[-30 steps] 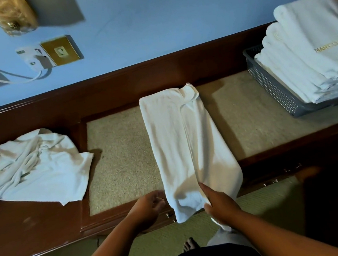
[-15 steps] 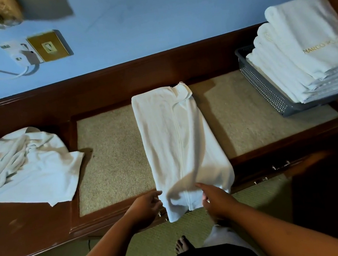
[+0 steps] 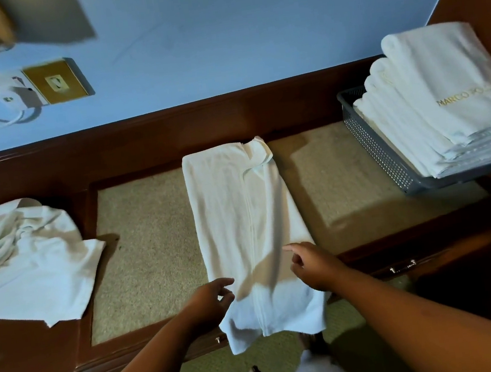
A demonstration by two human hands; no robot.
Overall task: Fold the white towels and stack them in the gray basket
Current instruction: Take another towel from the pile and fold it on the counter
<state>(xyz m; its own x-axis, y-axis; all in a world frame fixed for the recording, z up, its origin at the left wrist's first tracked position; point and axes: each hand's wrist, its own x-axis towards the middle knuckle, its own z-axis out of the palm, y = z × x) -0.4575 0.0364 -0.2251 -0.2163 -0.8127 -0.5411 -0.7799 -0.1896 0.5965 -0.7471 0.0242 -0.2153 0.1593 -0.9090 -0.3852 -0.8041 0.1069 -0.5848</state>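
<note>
Towel (image 3: 242, 217), folded into a long strip, is lying on the desk (image 3: 26, 355), its near end hanging over the edge. Left hand (image 3: 209, 303) is hovering loose-fingered at its left side, perhaps touching; right hand (image 3: 314, 267) is resting on it, forefinger out, gripping nothing. Gray basket (image 3: 373, 144) is sitting far right.

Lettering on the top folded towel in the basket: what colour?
Gold, on the white top folded towel in the gray basket; the head view shows it best.

Folded towel (image 3: 242, 217) lengthwise on desk (image 3: 26, 355), near end overhanging, left hand (image 3: 210, 298) beside it, right hand (image 3: 314, 265) seemingly touching it
</note>
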